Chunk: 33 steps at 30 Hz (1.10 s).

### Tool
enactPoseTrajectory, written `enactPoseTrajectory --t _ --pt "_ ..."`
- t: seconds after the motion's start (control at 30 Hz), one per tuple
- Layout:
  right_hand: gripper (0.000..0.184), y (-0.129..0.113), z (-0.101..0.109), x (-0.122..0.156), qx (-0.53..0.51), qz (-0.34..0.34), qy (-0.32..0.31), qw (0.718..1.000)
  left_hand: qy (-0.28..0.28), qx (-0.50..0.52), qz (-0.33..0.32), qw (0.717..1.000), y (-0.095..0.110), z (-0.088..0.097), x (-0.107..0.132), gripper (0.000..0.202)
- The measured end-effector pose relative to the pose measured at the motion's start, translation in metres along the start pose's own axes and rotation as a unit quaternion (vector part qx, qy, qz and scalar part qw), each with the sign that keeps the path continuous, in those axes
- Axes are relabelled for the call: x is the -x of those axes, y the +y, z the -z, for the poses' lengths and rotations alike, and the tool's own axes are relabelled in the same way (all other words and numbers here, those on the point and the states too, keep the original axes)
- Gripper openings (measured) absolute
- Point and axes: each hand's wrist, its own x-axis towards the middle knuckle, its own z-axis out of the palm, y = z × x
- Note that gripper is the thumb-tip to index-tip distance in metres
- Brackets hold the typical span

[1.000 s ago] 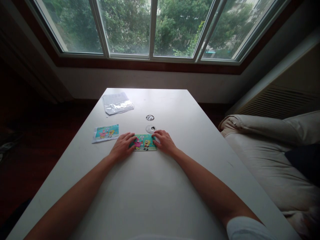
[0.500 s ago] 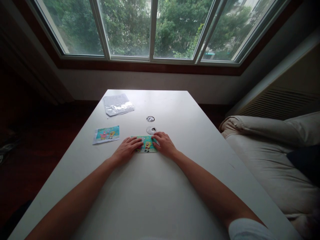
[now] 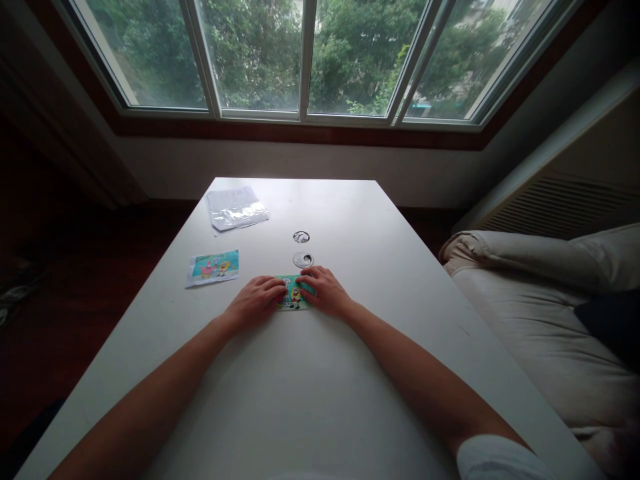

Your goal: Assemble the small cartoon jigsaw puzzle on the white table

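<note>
A small cartoon picture puzzle (image 3: 293, 295) lies flat on the white table (image 3: 320, 373), mostly covered by both hands. My left hand (image 3: 256, 301) rests palm down on its left half, fingers stretched and pressing on it. My right hand (image 3: 325, 292) lies flat on its right half, fingers spread, their tips nearly meeting those of the left. Only a narrow strip of the picture shows between the fingers. Neither hand grips anything.
A printed cartoon reference sheet (image 3: 213, 267) lies left of the hands. A crumpled clear plastic bag (image 3: 236, 208) sits at the far left of the table. Two round cable holes (image 3: 303, 259) lie just beyond the puzzle. A pale sofa (image 3: 540, 313) stands on the right, windows ahead.
Both hands have slid inward over the puzzle, the left moving right and the right moving left, so that less of the picture shows between them.
</note>
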Motion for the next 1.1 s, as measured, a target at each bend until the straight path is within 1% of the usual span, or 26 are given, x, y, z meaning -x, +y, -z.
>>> enactPoseTrajectory --t 0.1,0.23,0.4,0.63,0.73,0.87,1.1 --pt "0.029 -0.002 0.000 0.000 0.000 0.005 0.001 1.000 0.002 -0.016 -0.003 1.000 0.001 -0.003 0.000 0.038" --pt "0.030 -0.002 0.000 0.000 0.003 0.001 0.006 1.000 -0.003 -0.037 -0.002 0.999 -0.001 -0.009 0.000 0.042" --pt "0.030 -0.001 -0.001 0.000 0.003 0.009 0.007 1.000 0.003 -0.030 -0.003 1.000 -0.001 -0.013 0.001 0.043" --pt "0.031 0.000 -0.002 0.001 0.004 0.013 0.011 1.000 -0.019 -0.002 0.016 1.000 0.004 -0.008 0.001 0.041" --pt "0.029 -0.001 -0.001 0.001 -0.005 0.024 0.004 1.000 -0.021 0.011 0.018 1.000 0.004 -0.005 0.001 0.037" --pt "0.029 -0.003 0.002 0.001 -0.015 0.031 -0.006 0.999 -0.013 0.014 0.012 1.000 0.004 -0.004 0.000 0.036" --pt "0.042 -0.010 0.001 0.001 0.014 0.021 -0.031 0.999 0.016 0.003 0.008 1.000 0.003 -0.011 0.001 0.034"
